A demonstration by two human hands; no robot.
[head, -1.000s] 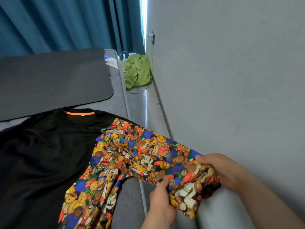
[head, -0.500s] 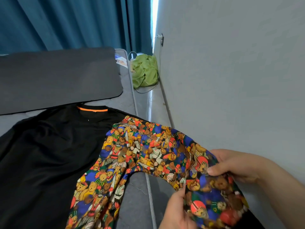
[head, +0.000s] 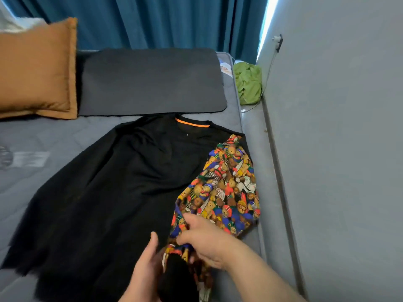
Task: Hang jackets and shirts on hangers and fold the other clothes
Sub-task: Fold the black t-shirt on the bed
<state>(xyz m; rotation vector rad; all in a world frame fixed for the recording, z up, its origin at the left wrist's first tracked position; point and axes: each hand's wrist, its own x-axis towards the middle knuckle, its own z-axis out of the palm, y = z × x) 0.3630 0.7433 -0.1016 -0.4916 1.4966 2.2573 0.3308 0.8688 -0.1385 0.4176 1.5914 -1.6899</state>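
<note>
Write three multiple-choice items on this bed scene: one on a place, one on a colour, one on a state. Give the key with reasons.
1. Where does the bear-print garment lie?
A. on the black shirt's right edge
B. on the orange pillow
C. on the floor

2. What colour is the strip inside the black shirt's collar?
A. green
B. orange
C. white

3. What is the right hand doing?
A. hanging idle
B. pinching the bear-print garment
C. pulling the curtain

Key: 1 A, the print overlaps the shirt's sleeve; 2 B, the strip shows orange; 3 B, fingers pinch the fabric.

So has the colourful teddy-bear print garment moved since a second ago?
Yes: the teddy-bear print garment has swung left, off the mattress edge onto the black shirt.
</note>
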